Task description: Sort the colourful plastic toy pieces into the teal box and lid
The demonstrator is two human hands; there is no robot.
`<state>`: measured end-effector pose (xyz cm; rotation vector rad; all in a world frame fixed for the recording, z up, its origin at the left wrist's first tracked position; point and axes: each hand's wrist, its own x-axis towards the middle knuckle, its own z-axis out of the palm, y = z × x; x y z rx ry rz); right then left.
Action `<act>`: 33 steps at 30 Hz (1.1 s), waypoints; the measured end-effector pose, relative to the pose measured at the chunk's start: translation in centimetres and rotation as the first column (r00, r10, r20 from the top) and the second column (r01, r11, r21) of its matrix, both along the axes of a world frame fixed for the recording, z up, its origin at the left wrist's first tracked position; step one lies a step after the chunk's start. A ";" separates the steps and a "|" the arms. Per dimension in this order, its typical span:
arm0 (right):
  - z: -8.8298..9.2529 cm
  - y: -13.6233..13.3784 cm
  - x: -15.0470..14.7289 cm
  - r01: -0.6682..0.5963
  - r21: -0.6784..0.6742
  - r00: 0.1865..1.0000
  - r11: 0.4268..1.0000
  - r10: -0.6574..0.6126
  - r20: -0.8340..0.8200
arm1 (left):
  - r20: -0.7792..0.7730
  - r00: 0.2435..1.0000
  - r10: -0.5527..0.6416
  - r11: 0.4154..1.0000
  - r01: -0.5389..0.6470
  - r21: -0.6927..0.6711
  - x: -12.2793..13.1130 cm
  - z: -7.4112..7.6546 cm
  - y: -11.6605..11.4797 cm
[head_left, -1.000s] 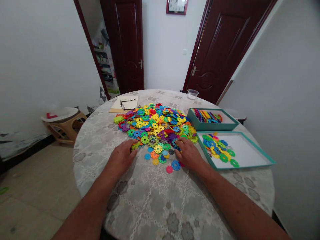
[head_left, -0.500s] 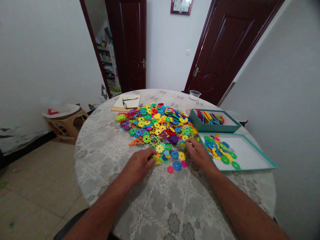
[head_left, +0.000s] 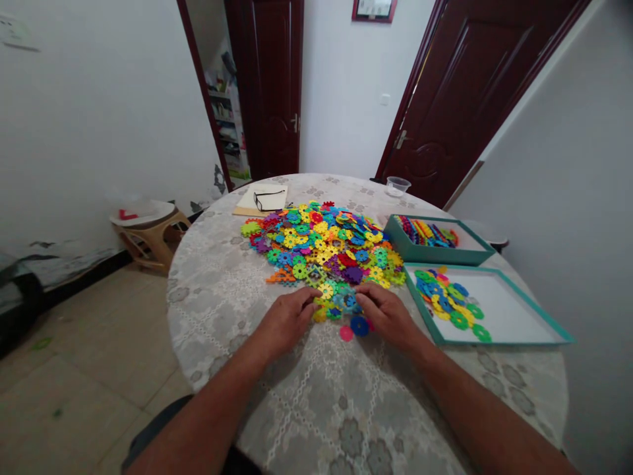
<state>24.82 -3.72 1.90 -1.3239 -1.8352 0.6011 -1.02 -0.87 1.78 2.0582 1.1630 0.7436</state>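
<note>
A heap of colourful notched plastic discs (head_left: pixel 329 245) covers the middle of the table. My left hand (head_left: pixel 291 320) rests at the heap's near edge, fingers bent together beside a yellow disc (head_left: pixel 320 314); whatever lies between its fingertips is hidden. Across from it, my right hand (head_left: pixel 388 315) is closed, with thumb and forefinger at a light blue disc (head_left: pixel 350 301). Below that hand lie a dark blue disc (head_left: pixel 359 326) and a pink disc (head_left: pixel 347 333). Another pink disc is partly covered by the right fingers.
At right, a teal-rimmed lid (head_left: pixel 514 307) holds loose discs, and a teal box (head_left: pixel 435 253) behind it holds rows of coloured pieces. Glasses (head_left: pixel 270 198) lie on paper at the back left. A clear plastic bowl (head_left: pixel 397 187) stands at the far edge.
My right hand has moved left, towards my left hand, carrying a disc over the loose pieces. The left hand stays by the yellow disc. The view has shifted slightly left.
</note>
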 end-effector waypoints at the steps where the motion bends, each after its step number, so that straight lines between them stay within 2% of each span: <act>1: -0.2 -0.2 -0.5 -0.049 0.026 0.999 0.998 0.048 0.018 | 0.008 1.000 0.001 1.000 -0.001 -0.012 0.1 0.0 -0.1; 4: -0.6 -0.5 -1.6 -0.143 0.065 0.988 0.988 0.138 0.071 | 0.034 0.999 -0.028 0.998 0.030 -0.046 0.6 0.1 -0.4; 8: -0.6 -0.6 -2.0 -0.174 0.047 0.980 0.984 0.169 0.109 | 0.024 0.996 -0.083 0.995 0.084 -0.056 1.0 0.6 -0.9; 14: 0.6 -0.7 -1.6 -0.114 0.021 0.992 0.993 0.112 0.065 | -0.048 0.999 -0.001 1.000 0.001 0.005 0.8 0.4 -0.5; 19: 1.2 -0.3 -0.2 -0.044 -0.082 0.999 0.996 0.045 0.008 | -0.087 0.994 0.070 0.996 -0.064 0.065 0.1 0.4 -0.1; 25: 2.3 0.4 3.3 -0.070 -0.226 0.997 0.972 0.073 0.005 | -0.145 0.984 0.101 0.992 -0.088 0.095 -0.1 0.6 0.0; 26: 2.5 0.7 3.9 -0.031 -0.236 0.999 0.971 0.026 -0.024 | -0.155 0.982 0.107 0.991 -0.094 0.090 -0.1 0.7 0.0; 28: 2.8 1.3 5.1 0.145 -0.201 0.973 0.969 -0.177 -0.150 | -0.163 0.980 0.110 0.992 -0.098 0.078 0.0 0.8 0.0; 30: 2.9 2.1 6.3 0.350 -0.145 0.852 0.925 -0.379 -0.362 | -0.156 0.982 0.103 0.993 -0.092 0.073 0.1 0.7 0.0; 31: 2.9 2.4 6.9 0.420 -0.126 0.776 0.899 -0.428 -0.463 | -0.149 0.984 0.099 0.993 -0.089 0.073 0.1 0.7 0.0; 33: 2.8 3.0 7.9 0.490 -0.102 0.668 0.866 -0.448 -0.594 | -0.137 0.987 0.090 0.994 -0.081 0.072 0.1 0.5 0.0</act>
